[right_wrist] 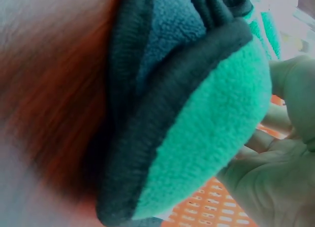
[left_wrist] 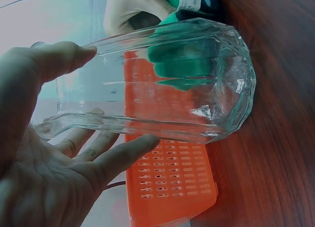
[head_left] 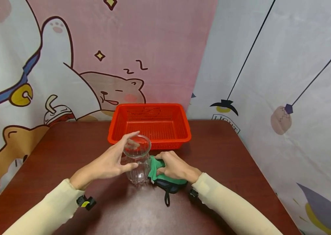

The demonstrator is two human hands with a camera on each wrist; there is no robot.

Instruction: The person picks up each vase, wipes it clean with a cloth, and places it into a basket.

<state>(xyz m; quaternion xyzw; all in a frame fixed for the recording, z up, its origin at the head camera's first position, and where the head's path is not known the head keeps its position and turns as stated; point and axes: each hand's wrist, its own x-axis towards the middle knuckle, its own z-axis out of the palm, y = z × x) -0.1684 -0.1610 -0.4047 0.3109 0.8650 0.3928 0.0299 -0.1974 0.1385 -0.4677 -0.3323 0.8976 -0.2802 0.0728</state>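
Observation:
A clear ribbed glass jar (head_left: 138,169) stands upright on the dark red-brown table (head_left: 218,156), just in front of a red basket. My left hand (head_left: 130,150) holds it from the left, thumb on its near side and fingers (left_wrist: 123,153) along the far side up to the rim. In the left wrist view the jar (left_wrist: 187,79) looks empty. My right hand (head_left: 165,164) grips a bunched green cloth with a dark blue edge (head_left: 168,182) right beside the jar; it touches the jar's right side. The right wrist view is filled by the cloth (right_wrist: 206,133).
The red perforated plastic basket (head_left: 150,106) sits at the table's back, and I see nothing inside it. Cartoon-print curtains hang behind and to the right. Bare tabletop lies left, right and in front of my hands.

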